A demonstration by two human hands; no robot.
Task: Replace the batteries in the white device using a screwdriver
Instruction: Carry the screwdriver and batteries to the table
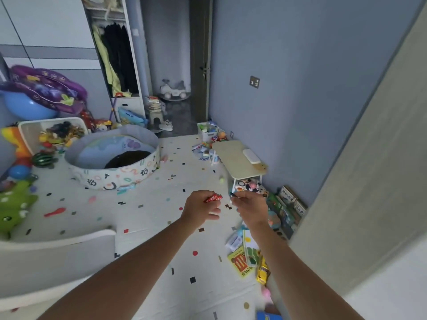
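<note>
Nearest to us, both bare forearms reach out over the patterned play mat (143, 204). Our left hand (202, 210) is curled around a small red pack (213, 198), which looks like batteries, though the print is too blurred to read; the pack pokes out past the fingers toward the right. Our right hand (250, 207) pinches a small dark item (233, 194) between its fingertips, too small to identify. The two hands sit near each other but apart.

By our right forearm, picture books (242, 262) and a yellow toy car (263, 273) lie scattered on the mat near the wall. Farther on, a row of books (291, 202) leans against the blue wall.

Beyond the hands stands a low beige counter (233, 158), and the white device (251, 156) lies flat on its top toward the wall side, well apart from both hands. To the left rests a round fabric play pit (115, 174), with toy bins behind it and an open wardrobe (115, 54) farthest back.
</note>
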